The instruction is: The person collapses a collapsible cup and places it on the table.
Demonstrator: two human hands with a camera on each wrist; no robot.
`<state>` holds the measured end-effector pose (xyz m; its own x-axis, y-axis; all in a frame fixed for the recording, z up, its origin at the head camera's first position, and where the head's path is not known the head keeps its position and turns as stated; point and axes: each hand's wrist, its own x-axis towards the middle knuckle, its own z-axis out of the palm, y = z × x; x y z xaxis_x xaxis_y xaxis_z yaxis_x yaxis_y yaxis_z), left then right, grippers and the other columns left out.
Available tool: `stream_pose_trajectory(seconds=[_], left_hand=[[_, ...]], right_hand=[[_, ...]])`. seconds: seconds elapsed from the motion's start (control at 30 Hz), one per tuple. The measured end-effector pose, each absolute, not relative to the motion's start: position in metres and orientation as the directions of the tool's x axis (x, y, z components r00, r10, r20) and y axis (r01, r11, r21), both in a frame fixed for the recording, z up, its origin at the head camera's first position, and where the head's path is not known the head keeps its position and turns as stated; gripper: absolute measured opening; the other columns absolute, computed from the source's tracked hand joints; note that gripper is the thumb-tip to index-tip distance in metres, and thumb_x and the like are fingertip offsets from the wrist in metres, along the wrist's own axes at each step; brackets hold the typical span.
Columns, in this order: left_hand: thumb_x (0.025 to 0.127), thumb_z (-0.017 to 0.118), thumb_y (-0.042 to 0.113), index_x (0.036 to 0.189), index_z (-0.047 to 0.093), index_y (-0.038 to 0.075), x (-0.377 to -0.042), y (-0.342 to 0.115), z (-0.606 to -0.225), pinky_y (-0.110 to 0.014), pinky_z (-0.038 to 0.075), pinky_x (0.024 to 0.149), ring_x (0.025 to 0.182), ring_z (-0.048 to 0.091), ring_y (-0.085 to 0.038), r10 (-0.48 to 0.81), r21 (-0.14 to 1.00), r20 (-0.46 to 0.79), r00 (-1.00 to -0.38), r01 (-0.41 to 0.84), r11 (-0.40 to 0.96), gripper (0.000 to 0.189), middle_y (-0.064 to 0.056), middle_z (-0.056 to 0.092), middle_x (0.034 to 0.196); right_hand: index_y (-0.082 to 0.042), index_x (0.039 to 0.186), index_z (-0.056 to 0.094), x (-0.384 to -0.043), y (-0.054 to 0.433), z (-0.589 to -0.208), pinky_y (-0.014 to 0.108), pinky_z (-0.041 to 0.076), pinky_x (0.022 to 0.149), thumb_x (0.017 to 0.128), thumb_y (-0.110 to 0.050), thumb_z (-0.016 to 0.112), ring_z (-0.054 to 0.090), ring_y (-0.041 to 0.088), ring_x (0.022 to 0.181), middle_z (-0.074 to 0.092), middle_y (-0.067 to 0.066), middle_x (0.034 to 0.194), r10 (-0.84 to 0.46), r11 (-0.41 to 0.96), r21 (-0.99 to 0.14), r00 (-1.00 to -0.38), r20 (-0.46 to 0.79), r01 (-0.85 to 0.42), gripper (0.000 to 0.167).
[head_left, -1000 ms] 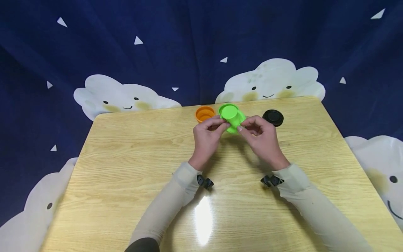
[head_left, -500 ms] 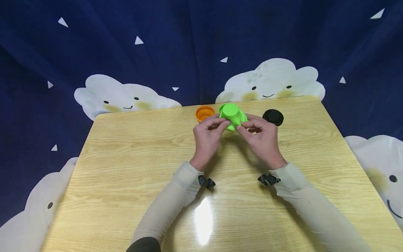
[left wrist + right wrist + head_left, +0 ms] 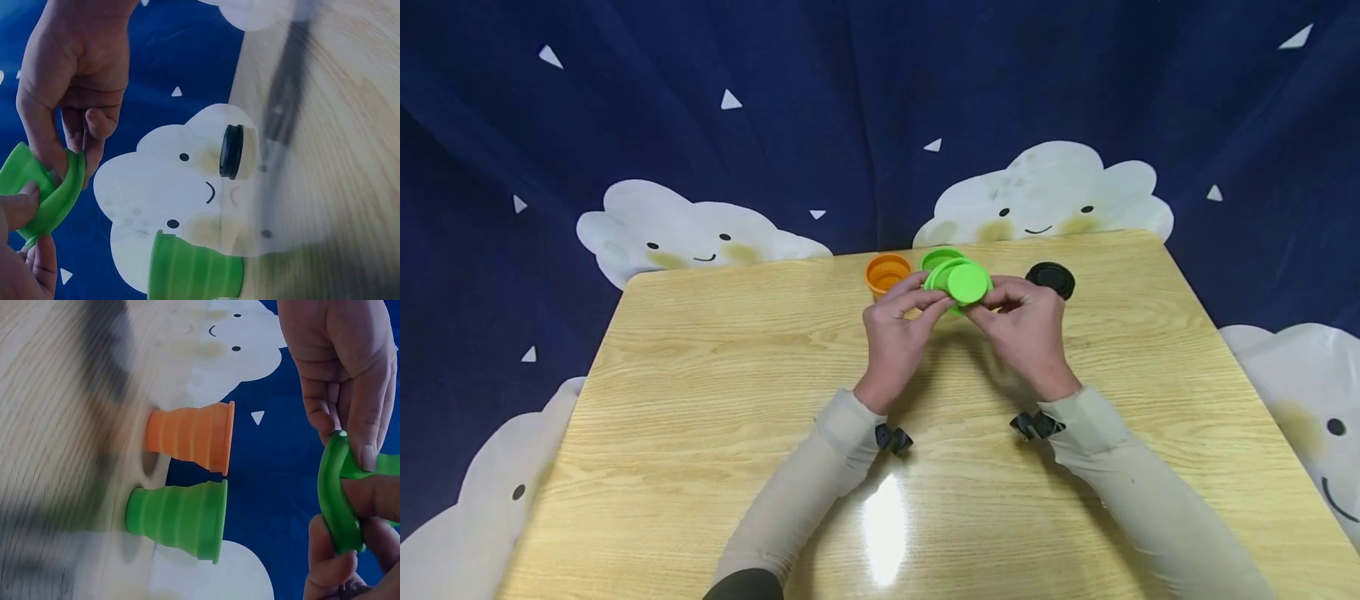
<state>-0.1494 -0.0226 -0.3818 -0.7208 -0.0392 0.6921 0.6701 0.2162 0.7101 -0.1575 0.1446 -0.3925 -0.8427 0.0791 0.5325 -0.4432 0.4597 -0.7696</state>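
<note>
Bright-green round flexible cup, likely silicone: held above the bench, base facing the head camera, rim bent; fingers of the left hand and right hand pinch it from both sides; uneven squeezing could spring it loose, toppling the upright green ribbed cup or orange ribbed cup; both, and the black round disc, sit near the far edge; working room lies nearside.

White glare marks the near half of the wood-grain tabletop; dimmer wrist views show blurred dark bands on it.
</note>
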Motion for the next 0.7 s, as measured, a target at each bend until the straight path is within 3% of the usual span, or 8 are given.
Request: stream_pose_trajectory(seconds=[0.1,0.17,0.43,0.53,0.7], left_hand=[[0.076,0.082,-0.011,0.084,0.075,-0.012,-0.150,-0.022,-0.383,-0.042,0.054,0.095,0.102,0.068,-0.042,-0.021,0.699,0.702,-0.712,0.683,0.213,0.010,-0.024,0.073,0.088],[0.077,0.082,-0.010,0.084,0.075,-0.012,-0.151,-0.022,-0.385,-0.041,0.055,0.092,0.100,0.069,-0.041,-0.018,0.711,0.690,-0.724,0.673,0.202,0.010,-0.025,0.073,0.089],[0.080,0.079,-0.009,0.093,0.073,-0.013,-0.161,-0.026,-0.402,-0.046,0.060,0.080,0.100,0.070,-0.035,-0.023,0.866,0.499,-0.866,0.499,-0.011,0.015,-0.026,0.071,0.102],[0.080,0.081,-0.005,0.100,0.073,-0.010,-0.168,-0.026,-0.414,-0.041,0.059,0.082,0.095,0.071,-0.033,-0.024,0.885,0.465,-0.885,0.466,-0.028,0.022,-0.024,0.071,0.108],[0.080,0.082,0.001,0.107,0.075,-0.004,-0.172,-0.027,-0.419,-0.037,0.059,0.084,0.094,0.072,-0.029,-0.007,0.898,0.436,-0.900,0.435,-0.070,0.029,-0.017,0.073,0.107]], right_hand=[[-0.003,0.065,0.074,-0.159,0.145,-0.392,0.018,0.054,0.066,0.076,-0.004,0.088,0.067,0.003,0.079,0.076,0.006,0.086,0.085,0.464,-0.771,-0.845,0.528,-0.436,0.018],[-0.002,0.065,0.073,-0.159,0.146,-0.393,0.017,0.054,0.067,0.075,-0.002,0.088,0.067,0.001,0.079,0.076,0.008,0.085,0.086,0.449,-0.786,-0.855,0.511,-0.425,0.018],[0.005,0.078,0.072,-0.155,0.146,-0.393,0.019,0.056,0.069,0.081,0.004,0.079,0.069,0.012,0.078,0.074,0.016,0.092,0.070,0.317,-0.884,-0.921,0.384,-0.345,0.007],[0.010,0.083,0.069,-0.153,0.147,-0.393,0.021,0.057,0.068,0.086,0.008,0.071,0.068,0.014,0.074,0.071,0.015,0.093,0.055,0.217,-0.919,-0.935,0.350,-0.331,0.004],[0.017,0.091,0.056,-0.157,0.149,-0.395,0.027,0.058,0.063,0.090,0.015,0.061,0.065,0.017,0.065,0.066,0.010,0.084,0.081,-0.099,-0.945,-0.949,0.303,-0.311,0.006]])
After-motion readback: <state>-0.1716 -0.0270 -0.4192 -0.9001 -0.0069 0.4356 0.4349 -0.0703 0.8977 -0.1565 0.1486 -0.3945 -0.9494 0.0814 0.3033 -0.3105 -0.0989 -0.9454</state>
